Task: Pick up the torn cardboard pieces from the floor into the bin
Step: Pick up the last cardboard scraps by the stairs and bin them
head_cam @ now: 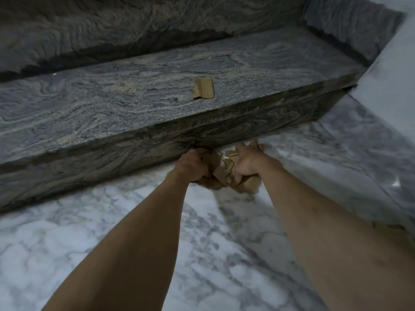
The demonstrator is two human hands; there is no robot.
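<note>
Both hands work close together at the foot of a grey stone step [157, 113]: the left hand [194, 168] and right hand [249, 163] each clutch torn cardboard pieces [221, 173] just above the marble floor [157, 232]. One loose cardboard scrap [204, 88] lies on the step's tread, showing no readable print.

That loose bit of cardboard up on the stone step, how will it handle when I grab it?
The cardboard piece looks thin and small, so probably very light and somewhat stiff. It lies nearly flat on the step, so it may slide on the smooth stone rather than lift; its slightly raised torn edge likely gives fingers a start.
</note>
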